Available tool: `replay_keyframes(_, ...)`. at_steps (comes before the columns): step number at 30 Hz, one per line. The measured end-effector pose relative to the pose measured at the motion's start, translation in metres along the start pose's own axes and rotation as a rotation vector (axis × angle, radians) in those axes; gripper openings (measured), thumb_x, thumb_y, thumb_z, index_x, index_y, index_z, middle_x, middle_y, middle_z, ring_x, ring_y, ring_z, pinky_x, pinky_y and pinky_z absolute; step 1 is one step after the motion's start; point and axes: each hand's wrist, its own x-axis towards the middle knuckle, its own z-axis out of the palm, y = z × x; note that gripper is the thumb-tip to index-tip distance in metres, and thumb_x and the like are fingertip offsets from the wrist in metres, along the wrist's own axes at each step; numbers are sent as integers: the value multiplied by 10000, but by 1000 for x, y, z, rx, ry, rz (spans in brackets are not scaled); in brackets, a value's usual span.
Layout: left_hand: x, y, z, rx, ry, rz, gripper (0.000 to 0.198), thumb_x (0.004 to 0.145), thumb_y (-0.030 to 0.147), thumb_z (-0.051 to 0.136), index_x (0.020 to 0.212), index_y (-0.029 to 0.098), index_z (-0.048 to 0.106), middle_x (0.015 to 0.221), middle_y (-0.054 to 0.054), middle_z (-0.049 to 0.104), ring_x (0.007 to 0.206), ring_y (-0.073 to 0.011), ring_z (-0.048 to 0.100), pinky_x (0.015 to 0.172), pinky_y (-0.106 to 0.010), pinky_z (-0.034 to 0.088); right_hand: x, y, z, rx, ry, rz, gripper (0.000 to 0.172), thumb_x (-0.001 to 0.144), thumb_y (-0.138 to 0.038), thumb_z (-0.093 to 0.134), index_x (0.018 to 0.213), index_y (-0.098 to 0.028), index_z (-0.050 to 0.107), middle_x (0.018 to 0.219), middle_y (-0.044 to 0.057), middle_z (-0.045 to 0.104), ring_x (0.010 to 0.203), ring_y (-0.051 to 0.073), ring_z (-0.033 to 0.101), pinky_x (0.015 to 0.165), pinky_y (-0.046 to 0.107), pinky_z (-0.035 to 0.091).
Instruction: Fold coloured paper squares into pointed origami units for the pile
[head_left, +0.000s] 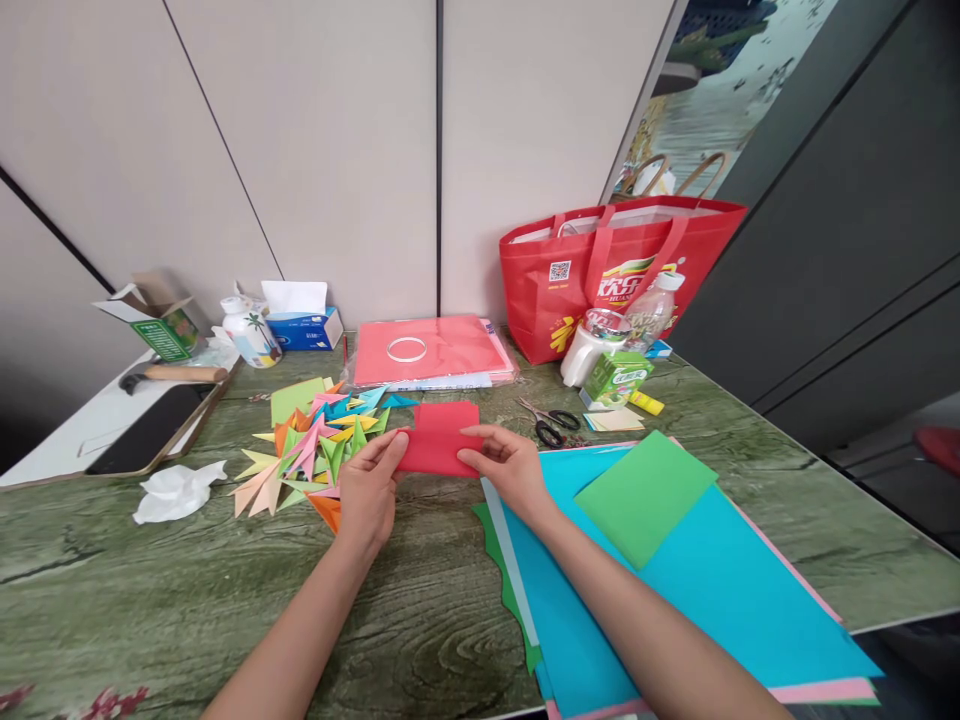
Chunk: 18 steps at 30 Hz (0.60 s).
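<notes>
A folded sheet of red paper (pixel 436 452) is held up between both hands, above the table. My left hand (pixel 369 492) pinches its left end, thumb on top. The fingers and thumb of my right hand (pixel 511 466) close on its right end. Just behind it lies more red paper (pixel 448 414); whether the two are joined I cannot tell. Left of my left hand spreads a pile of folded paper pieces (pixel 311 445) in several colours. Under my right forearm lie large blue sheets (pixel 675 590), with a green paper square (pixel 646 498) on top.
Black-handled scissors (pixel 551 424), a green carton (pixel 616 380), a glue stick (pixel 646 403) and a white mug (pixel 592 350) stand or lie to the right, before a red bag (pixel 555 290). A crumpled tissue (pixel 178 492), a phone (pixel 152 430) and a hammer (pixel 180 374) lie left.
</notes>
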Motion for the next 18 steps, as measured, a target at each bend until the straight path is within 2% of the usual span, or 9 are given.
replay_keyframes(9,0,0,0,3,10,0,217,513,225,756,708,149,700,706,-32,681,609,-117,583,571,-218,447,0,0,0,9,-18,1,272,638,-300,658,873,-165,629,548,-28,486,491,85,397,458,206,318)
replay_keyframes(14,1,1,-1,1,12,-16,225,511,231,759,711,147,699,696,-23,680,605,-107,579,566,-208,441,-1,-3,0,-27,-10,-11,261,639,-292,657,867,-167,633,505,-46,441,466,75,361,438,199,281)
replay_keyframes(18,1,0,-2,-12,0,-13,216,515,227,758,707,147,698,689,-15,683,606,-101,578,567,-201,439,-1,-3,-1,-47,-15,-13,274,639,-314,654,867,-164,635,527,-34,480,479,82,392,447,200,308)
